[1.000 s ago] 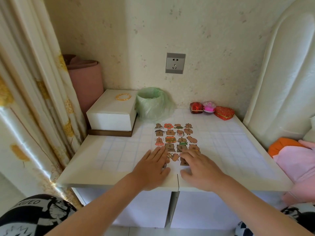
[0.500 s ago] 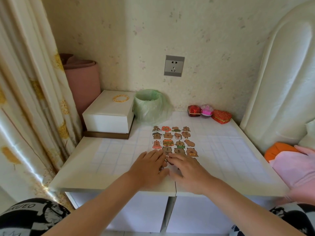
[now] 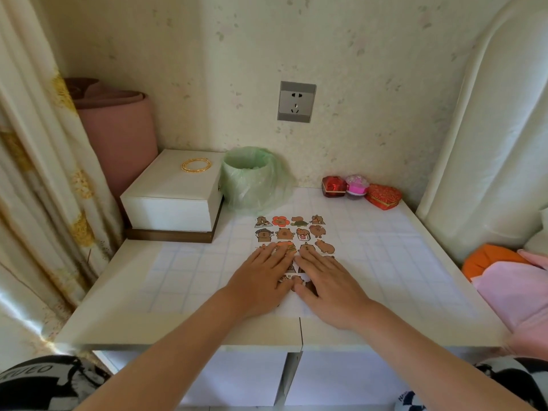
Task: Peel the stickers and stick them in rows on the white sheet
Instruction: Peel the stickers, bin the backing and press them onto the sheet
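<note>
Pressing flat on the white sheet [image 3: 293, 229], both hands lie side by side, palms down. The left hand [image 3: 261, 283] keeps its fingers [image 3: 274, 253] straight and close together, holding nothing, tips on the third row of stickers [image 3: 285, 233]. The right hand [image 3: 329, 286] lays its fingers [image 3: 311, 258] equally straight beside them, thumbs close together over the lower rows. The sheet lies on the gridded surface [image 3: 400, 262], partly under the palms, with two rows of stickers showing just beyond the fingertips. Farther beyond the fingers stands a green-bagged bin [image 3: 252, 176]. Left of it is a white box [image 3: 175, 197] bearing a gold bangle [image 3: 196, 165]. Beyond the right fingers, three small red and pink boxes [image 3: 360, 189] sit by the wall.
</note>
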A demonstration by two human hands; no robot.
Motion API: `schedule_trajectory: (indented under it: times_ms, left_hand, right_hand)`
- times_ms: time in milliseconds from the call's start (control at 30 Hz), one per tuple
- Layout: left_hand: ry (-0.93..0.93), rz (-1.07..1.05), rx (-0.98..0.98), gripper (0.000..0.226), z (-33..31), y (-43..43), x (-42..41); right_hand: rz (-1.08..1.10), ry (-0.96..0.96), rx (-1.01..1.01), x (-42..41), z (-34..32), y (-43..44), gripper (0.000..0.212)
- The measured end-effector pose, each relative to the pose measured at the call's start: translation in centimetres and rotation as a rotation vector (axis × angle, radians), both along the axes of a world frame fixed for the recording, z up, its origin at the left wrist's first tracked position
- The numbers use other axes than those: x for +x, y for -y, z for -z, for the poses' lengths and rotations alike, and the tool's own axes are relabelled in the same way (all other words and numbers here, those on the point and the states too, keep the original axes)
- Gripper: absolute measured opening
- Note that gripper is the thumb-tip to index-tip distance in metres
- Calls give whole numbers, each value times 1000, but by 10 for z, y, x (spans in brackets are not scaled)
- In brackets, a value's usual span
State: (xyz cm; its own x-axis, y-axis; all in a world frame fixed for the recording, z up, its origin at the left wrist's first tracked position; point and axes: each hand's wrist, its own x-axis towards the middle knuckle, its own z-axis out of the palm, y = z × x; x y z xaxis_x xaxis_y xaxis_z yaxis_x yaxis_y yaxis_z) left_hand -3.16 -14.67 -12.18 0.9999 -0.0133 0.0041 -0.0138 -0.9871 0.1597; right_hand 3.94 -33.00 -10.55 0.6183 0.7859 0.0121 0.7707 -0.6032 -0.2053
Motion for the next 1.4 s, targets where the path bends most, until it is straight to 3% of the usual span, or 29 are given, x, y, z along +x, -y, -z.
schedule_trajectory:
  times_ms: [233,400,600,800,1000,1200,1300,1400]
  left_hand:
    - [0,-52,10,65,1,0,-1]
    - [-8,-56,15,69,-1,1,-2]
    - [-11,-68,10,68,-5,3,-1]
    - [10,5,-142,61,-10,-17,1]
    - [102,-12,-272,50,-7,-22,4]
    - [128,-40,-198,48,-6,-23,-3]
    - [143,-88,-281,49,-15,-24,2]
    - [257,-81,-246,49,-28,-23,20]
  right_hand:
    - [9,90,27,4,-5,-7,59]
    - [20,14,-8,9,1,-10,79]
    - [24,-83,-119,13,-4,-13,74]
    - [9,-61,10,29,-17,-11,52]
    - [14,-9,93,37,-6,-12,44]
    - [21,-53,152,51,-5,-13,35]
    - [18,-60,177,57,-7,-21,28]
    - [19,-40,270,61,-12,-32,30]
